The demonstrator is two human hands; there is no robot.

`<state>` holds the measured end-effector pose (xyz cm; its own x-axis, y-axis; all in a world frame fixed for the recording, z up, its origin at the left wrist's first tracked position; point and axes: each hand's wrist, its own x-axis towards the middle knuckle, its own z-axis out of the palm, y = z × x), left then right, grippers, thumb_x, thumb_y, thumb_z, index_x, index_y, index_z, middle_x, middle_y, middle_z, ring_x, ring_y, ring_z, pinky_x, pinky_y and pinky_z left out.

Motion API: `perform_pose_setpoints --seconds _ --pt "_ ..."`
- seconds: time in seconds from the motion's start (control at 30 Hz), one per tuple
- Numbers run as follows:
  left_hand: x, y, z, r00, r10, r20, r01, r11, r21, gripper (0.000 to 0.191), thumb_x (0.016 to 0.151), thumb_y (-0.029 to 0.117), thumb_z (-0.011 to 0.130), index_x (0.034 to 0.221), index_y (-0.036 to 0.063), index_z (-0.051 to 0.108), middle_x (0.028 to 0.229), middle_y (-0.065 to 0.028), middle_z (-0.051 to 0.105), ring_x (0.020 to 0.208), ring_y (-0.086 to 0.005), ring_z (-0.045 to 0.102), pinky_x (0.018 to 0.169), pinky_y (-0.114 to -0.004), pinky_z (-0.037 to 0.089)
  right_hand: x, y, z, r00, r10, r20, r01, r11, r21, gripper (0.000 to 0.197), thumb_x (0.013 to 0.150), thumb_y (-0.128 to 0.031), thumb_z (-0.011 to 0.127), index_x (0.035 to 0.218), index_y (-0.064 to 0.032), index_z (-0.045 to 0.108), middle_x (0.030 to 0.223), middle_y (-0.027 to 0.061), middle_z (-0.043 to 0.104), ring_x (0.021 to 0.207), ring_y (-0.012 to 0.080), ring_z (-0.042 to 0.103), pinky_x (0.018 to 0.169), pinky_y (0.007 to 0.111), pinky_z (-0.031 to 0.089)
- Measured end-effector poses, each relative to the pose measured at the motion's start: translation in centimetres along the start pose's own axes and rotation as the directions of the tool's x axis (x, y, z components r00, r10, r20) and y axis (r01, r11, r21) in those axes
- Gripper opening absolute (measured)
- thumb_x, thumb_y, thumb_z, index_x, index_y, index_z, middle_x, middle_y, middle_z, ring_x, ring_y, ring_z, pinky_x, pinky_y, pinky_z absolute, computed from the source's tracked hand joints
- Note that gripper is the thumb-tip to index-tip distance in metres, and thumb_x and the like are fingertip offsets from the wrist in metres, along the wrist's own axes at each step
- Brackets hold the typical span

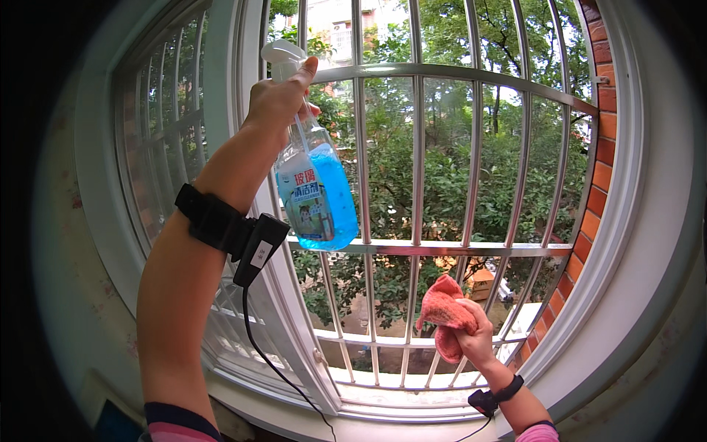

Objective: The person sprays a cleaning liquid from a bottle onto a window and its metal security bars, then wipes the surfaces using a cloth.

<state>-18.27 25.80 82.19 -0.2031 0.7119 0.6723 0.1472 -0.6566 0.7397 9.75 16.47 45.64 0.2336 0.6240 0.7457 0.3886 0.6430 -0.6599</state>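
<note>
My left hand [280, 99], raised at the upper left, grips the neck of a clear spray bottle [317, 193] with a white trigger head [284, 55]. The bottle holds blue glass cleaner, bears a printed label and hangs nearly upright in front of the window's metal bars. Lower right, my right hand [476, 334] holds a bunched coral-red cloth [447, 315], its folds sticking out above and below the fingers. Both wrists wear black straps with small devices and cables.
A white-framed sliding window pane [165, 110] stands at the left, its frame edge [293, 331] beside the opening. Metal security bars [417, 166] cross the opening, with trees outside. A brick edge [599, 193] lines the right side, and the white sill [409, 411] runs below.
</note>
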Motion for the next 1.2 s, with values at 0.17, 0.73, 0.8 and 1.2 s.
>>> perform_pose_setpoints --seconds 0.17,0.73,0.8,1.2 --pt "0.3 -0.2 -0.8 0.996 0.068 -0.056 -0.067 0.998 0.004 0.056 0.077 0.046 0.069 0.085 -0.0076 0.056 0.054 -0.0084 0.055 0.046 -0.0163 0.057 0.051 -0.029 0.051 3.4 -2.0 1.8 0.986 -0.159 0.057 0.156 0.987 0.050 0.042 0.069 0.002 0.066 0.110 -0.0020 0.057 0.112 0.0135 0.058 0.106 0.0256 0.056 0.093 0.033 0.042" --pt "-2.6 -0.8 -4.3 0.986 0.165 0.018 -0.166 0.985 0.048 0.056 0.077 0.048 0.068 0.100 -0.0021 0.059 0.083 -0.0072 0.065 0.046 -0.0109 0.053 0.049 -0.027 0.047 33.4 -18.2 9.0 0.670 -0.739 -0.067 0.698 0.658 -0.282 0.053 0.078 -0.027 0.064 0.123 -0.0027 0.049 0.129 0.0199 0.037 0.116 0.0381 0.046 0.097 0.039 0.045" --pt "-3.8 -0.2 -4.2 0.984 0.175 0.040 -0.176 0.984 0.024 0.056 0.078 0.048 0.068 0.100 -0.0017 0.059 0.082 -0.0072 0.065 0.047 -0.0107 0.053 0.049 -0.027 0.047 38.9 -21.1 10.9 0.481 -0.869 -0.111 0.776 0.481 -0.408 0.050 0.082 -0.034 0.057 0.123 -0.0051 0.051 0.120 0.0240 0.051 0.111 0.0406 0.050 0.096 0.044 0.042" --pt "-1.9 -0.5 -5.0 0.963 0.259 0.072 -0.256 0.965 -0.050 0.047 0.081 0.043 0.067 0.095 -0.0009 0.060 0.076 -0.0062 0.061 0.048 -0.0105 0.054 0.050 -0.025 0.043 49.9 -22.8 19.6 0.801 -0.599 0.019 0.422 0.541 -0.728 0.034 0.089 -0.018 0.051 0.122 -0.0146 0.055 0.121 0.0218 0.044 0.103 0.0306 0.055 0.098 0.036 0.043"
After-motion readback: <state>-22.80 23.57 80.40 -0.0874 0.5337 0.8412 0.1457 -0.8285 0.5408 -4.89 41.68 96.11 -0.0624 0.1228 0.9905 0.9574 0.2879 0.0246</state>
